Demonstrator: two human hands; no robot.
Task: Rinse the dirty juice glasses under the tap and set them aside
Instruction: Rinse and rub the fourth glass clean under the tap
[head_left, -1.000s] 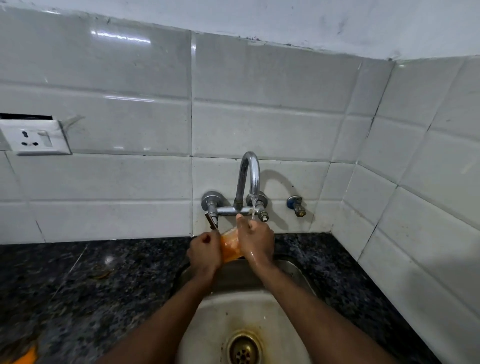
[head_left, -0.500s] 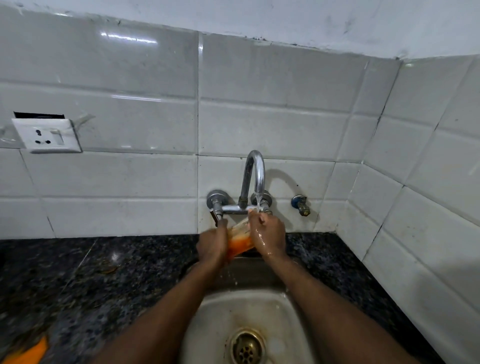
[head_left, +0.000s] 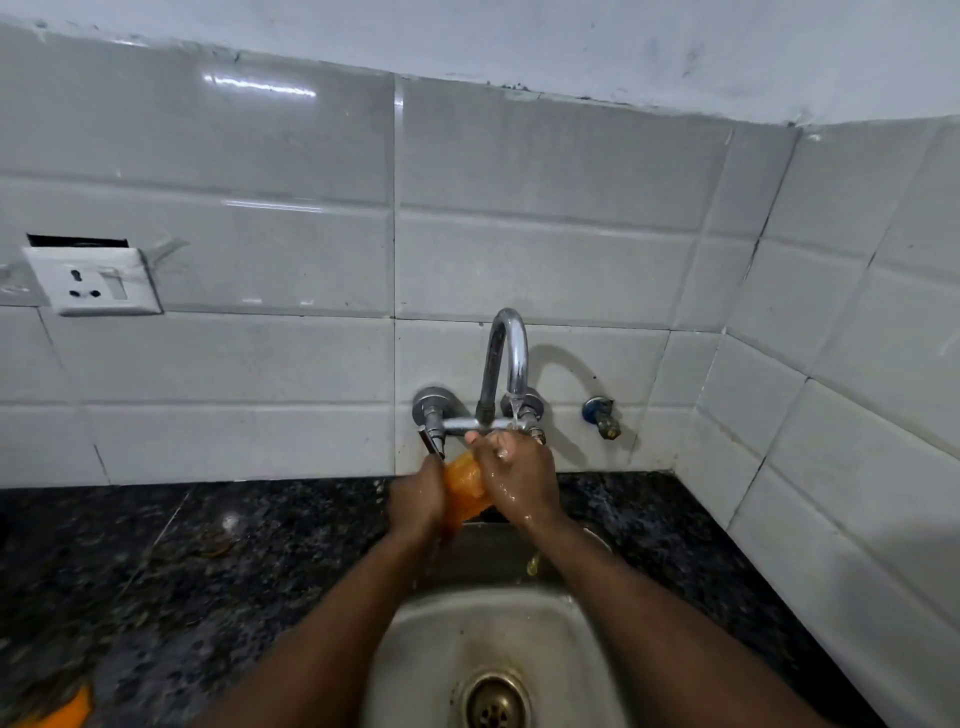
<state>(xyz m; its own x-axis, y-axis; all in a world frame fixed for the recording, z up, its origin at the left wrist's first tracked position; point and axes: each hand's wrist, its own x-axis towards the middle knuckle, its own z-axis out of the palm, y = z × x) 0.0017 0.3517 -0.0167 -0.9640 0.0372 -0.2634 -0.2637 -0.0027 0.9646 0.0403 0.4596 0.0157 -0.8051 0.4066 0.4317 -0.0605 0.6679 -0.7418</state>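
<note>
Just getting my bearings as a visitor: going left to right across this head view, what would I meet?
Socket → left hand → glass → right hand → wall valve.

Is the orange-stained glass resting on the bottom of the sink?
No, the left hand and the right hand hold the glass up by the tap, above the sink.

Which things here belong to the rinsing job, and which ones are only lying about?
Job: orange-smeared juice glass, gripped by left hand and right hand; curved chrome tap, running; steel sink.
Lying about: white wall socket; small blue-capped valve; orange scrap on the speckled black granite counter.
</note>
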